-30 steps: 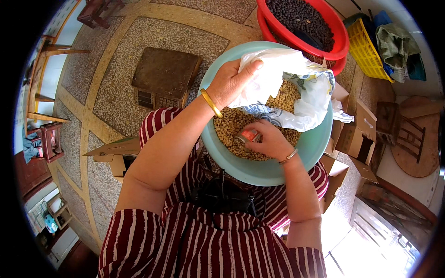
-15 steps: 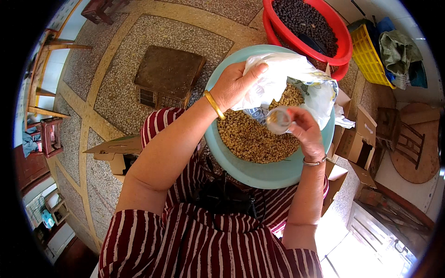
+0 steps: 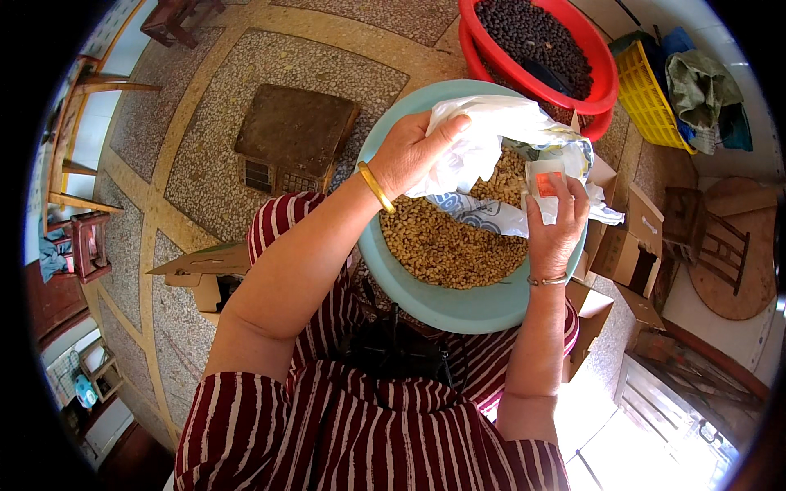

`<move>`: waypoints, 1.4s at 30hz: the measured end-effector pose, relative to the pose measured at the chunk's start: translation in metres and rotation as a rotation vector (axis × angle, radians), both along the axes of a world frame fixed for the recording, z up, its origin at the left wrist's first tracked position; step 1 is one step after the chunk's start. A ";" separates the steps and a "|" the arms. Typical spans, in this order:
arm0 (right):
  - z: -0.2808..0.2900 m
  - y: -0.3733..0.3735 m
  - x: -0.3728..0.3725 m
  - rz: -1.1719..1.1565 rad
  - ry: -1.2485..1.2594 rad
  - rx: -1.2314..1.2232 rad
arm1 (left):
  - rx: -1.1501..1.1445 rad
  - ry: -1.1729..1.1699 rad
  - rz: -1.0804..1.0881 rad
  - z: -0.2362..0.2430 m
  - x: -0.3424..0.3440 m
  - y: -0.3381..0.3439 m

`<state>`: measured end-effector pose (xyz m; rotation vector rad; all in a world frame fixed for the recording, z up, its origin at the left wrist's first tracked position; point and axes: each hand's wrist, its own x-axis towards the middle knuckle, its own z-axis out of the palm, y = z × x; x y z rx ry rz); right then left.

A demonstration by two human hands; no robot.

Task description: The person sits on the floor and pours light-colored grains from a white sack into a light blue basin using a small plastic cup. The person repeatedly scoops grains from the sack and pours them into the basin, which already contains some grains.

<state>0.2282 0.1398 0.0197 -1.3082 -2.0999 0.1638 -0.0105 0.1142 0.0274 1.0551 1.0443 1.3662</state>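
Observation:
A white plastic bag (image 3: 483, 123) stands open in a light-green basin (image 3: 393, 286), with pale yellow-brown grains (image 3: 450, 250) around it and more inside it. My left hand (image 3: 413, 154) is closed on the bag's left rim, thumb outside and fingers hidden by the plastic. In my right hand (image 3: 555, 225) is a clear plastic cup (image 3: 534, 170) with an orange label, held at the bag's right side. The cup's mouth faces away from me, so its contents cannot be seen.
Beyond the basin sit red tubs (image 3: 602, 82) of dark berries or beans. A yellow basket (image 3: 647, 98) with cloths stands at the far right. Cardboard boxes (image 3: 634, 241) flank the basin. A low wooden stool (image 3: 295, 127) is on the floor to the left.
My right hand has moved right and slightly up with the cup and turned it, so its mouth no longer faces me and the orange label shows. My left hand stays on the bag.

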 end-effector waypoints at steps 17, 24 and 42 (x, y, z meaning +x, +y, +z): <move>-0.006 -0.038 -0.031 0.709 0.038 -0.664 | 0.021 -0.012 0.027 -0.002 0.001 0.001; -0.031 -0.043 -0.036 0.609 -0.169 -0.471 | 0.031 0.049 0.015 0.002 0.001 0.000; -0.025 -0.039 -0.028 0.751 -0.061 -0.956 | -0.013 0.005 0.016 -0.006 0.002 0.002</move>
